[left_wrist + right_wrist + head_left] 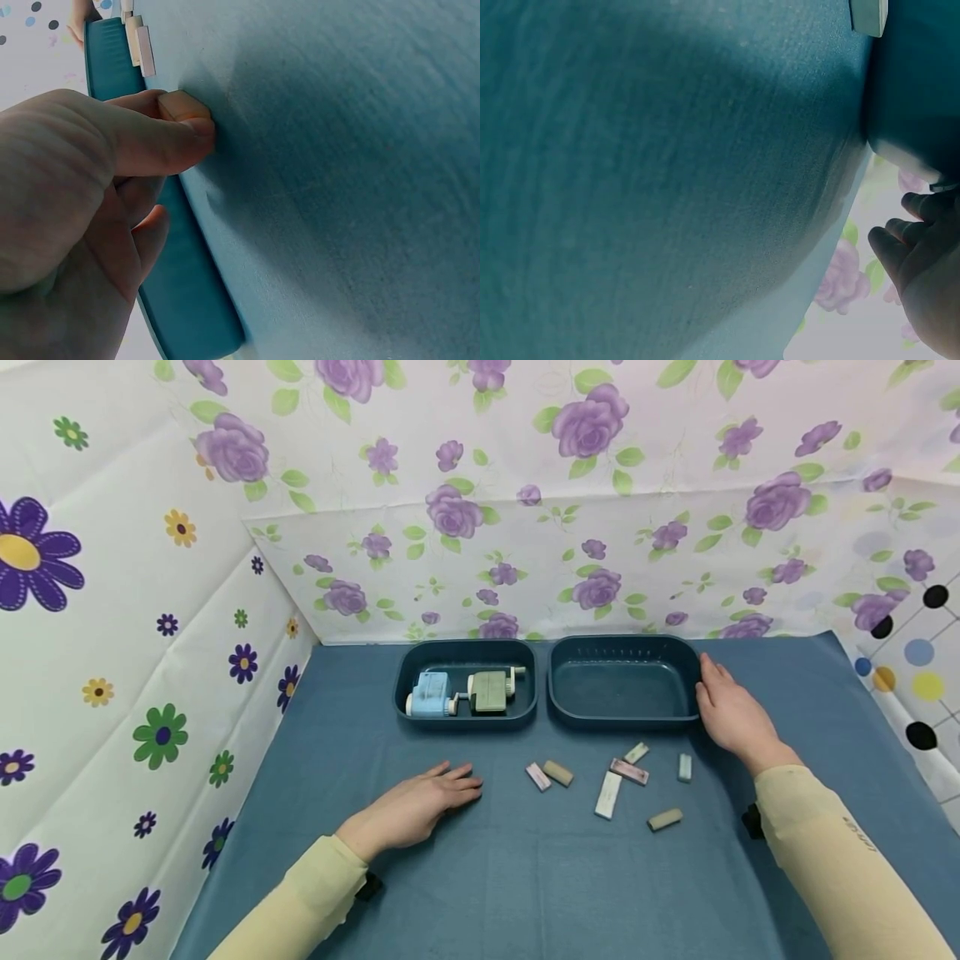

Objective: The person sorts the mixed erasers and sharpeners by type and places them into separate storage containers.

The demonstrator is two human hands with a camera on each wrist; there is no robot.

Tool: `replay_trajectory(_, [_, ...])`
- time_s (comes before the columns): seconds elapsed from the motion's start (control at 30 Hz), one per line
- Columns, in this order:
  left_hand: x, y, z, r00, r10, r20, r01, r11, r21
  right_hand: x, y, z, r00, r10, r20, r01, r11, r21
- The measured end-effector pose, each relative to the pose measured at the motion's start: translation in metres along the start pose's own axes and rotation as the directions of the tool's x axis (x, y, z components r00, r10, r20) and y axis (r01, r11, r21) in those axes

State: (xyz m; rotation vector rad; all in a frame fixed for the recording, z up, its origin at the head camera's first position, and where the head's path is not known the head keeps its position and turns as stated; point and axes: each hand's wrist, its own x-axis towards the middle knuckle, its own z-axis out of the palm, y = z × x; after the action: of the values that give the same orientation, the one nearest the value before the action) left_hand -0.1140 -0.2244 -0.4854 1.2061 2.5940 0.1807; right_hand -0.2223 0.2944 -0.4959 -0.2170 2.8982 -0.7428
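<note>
My left hand [416, 806] is low over the cloth, left of the scattered erasers. In the left wrist view its thumb and forefinger pinch a small beige eraser [182, 106], which the hand covers in the head view. Against the outer right end of the right tray [622, 721] rests my right hand [738, 714], fingers extended; its thumb is hidden. Nearest the left hand lie a pinkish eraser [538, 777] and a tan eraser [558, 772]. Below the right tray are a white eraser [607, 796], a pink eraser [628, 772] and several others.
A matching left tray [465, 724] holds a blue crank pencil sharpener [431, 695] and a green crank pencil sharpener [489, 691]. Blue cloth [525, 893] covers the table. Flowered sheets [525, 560] rise behind it and at both sides.
</note>
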Motion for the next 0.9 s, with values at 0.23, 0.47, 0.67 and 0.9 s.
replay_trajectory(0.23, [-0.0003,0.0001,0.0007,1.0,-0.005,-0.008,0.005,1.0,-0.008,0.0001,0.0007,-0.0009,1.0,-0.007,0.014,0.007,1.0,0.017])
replay_trajectory(0.47, [-0.0008,-0.0007,0.0021,0.999,-0.023,-0.032,0.022,0.999,-0.024,0.0,0.0,0.0005,1.0,-0.003,-0.001,0.003,1.0,0.006])
replay_trajectory(0.67, [-0.0006,-0.001,0.0024,0.996,-0.018,-0.083,0.015,0.999,-0.029,-0.001,-0.0006,0.0008,1.0,0.01,-0.007,-0.01,1.0,-0.004])
replay_trajectory(0.9, [-0.0012,0.004,0.0006,0.994,-0.03,-0.105,0.024,0.998,-0.064,-0.0016,-0.0017,0.0006,1.0,0.012,-0.004,-0.012,1.0,0.0])
